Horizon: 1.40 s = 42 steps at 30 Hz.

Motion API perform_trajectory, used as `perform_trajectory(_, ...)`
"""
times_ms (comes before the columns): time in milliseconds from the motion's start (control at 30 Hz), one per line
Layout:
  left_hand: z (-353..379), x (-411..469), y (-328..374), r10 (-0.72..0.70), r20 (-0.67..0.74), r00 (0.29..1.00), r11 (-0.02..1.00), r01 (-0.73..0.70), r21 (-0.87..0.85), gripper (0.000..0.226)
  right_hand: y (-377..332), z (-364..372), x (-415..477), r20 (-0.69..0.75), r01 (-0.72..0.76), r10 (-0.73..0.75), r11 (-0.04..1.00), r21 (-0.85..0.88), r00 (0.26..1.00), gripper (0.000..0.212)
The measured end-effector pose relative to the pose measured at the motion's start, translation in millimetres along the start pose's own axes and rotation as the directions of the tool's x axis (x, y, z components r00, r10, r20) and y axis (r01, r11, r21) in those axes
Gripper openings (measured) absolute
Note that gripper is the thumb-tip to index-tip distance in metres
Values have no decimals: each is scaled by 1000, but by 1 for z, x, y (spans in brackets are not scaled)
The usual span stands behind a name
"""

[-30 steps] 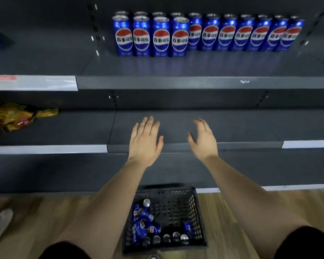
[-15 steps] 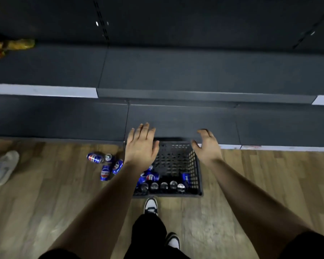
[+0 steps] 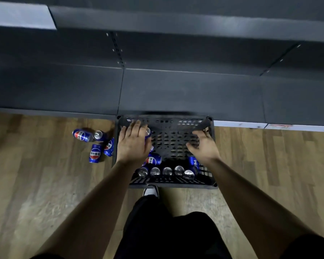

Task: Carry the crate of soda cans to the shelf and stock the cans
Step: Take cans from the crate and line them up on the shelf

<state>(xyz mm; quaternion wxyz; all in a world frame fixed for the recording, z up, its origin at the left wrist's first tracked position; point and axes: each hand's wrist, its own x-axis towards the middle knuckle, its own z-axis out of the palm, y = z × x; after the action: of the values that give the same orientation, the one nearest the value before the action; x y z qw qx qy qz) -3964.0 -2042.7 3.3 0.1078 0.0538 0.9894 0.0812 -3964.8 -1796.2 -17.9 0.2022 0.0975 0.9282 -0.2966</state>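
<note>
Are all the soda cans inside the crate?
No, several cans lie on the wooden floor just left of the crate.

Both bare arms reach forward and down, roughly parallel, toward the crate [image 3: 173,184]. The left hand [image 3: 133,144] is palm down over the crate's left side, its fingers straight and close together, pointing at the far wall. Whether it touches anything beneath cannot be told. The right hand [image 3: 204,146] hangs over the crate's right side, fingers loosely spread and slightly bent, thumb stretched toward the crate's middle, holding nothing. A leg in dark cloth bends just behind the crate's near wall
</note>
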Motion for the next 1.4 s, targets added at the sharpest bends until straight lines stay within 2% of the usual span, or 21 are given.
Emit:
perform_trajectory(267,151,21,-29,-3,19,1000,1000,3,-21,71,64,129,73,79,56,-55,998,-12,995,58)
perform_trajectory(567,267,41,-60,-27,-1,1000,1000,27,-17,63,99,219,136,141,123,-114,991,-54,983,64)
perform_trajectory(667,287,48,-70,-49,-30,998,999,48,-15,52,101,234,152,146,145,-134,987,-65,980,65)
perform_trajectory(967,315,65,-83,-83,-155,984,996,80,-30,54,97,285,192,177,199,-192,980,-21,965,71)
perform_trajectory(1167,322,66,-90,-113,-140,984,994,112,-15,52,89,319,192,216,234,-228,972,-1,949,75)
perform_trajectory(1400,320,66,-86,-87,-159,983,996,86,-15,52,76,339,193,208,250,-247,968,15,946,76)
